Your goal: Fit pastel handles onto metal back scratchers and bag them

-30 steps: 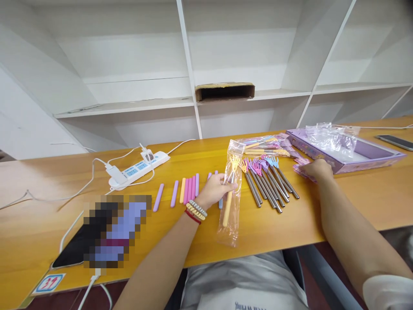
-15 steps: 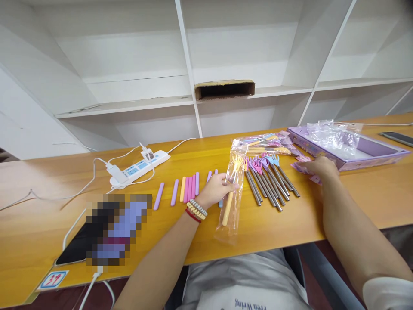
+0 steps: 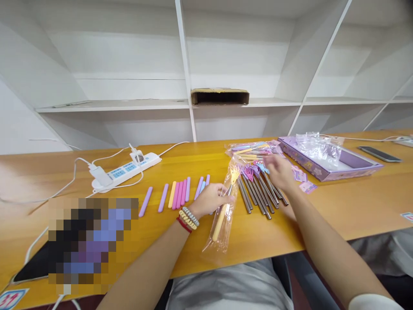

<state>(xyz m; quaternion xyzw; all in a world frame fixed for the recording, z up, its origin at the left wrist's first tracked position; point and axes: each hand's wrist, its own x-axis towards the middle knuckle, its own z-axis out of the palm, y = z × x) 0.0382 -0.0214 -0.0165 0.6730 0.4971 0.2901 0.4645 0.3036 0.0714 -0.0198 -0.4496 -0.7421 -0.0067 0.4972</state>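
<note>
Just behind the left hand (image 3: 211, 200) sit three bands: a pale grey bracelet (image 3: 192, 216), a cream bracelet (image 3: 188, 220) beside it, both with a bumpy, coil-like surface, and a thin red cord (image 3: 183, 225) furthest up the arm. A short white sleeve (image 3: 371, 302) shows on the right. The shirt front (image 3: 232, 284) looks light grey, loose and creased.

The left grip (image 3: 209, 200) is pinched; the right grip (image 3: 281, 173), blurred, seems loosely curled, arm outstretched.
</note>
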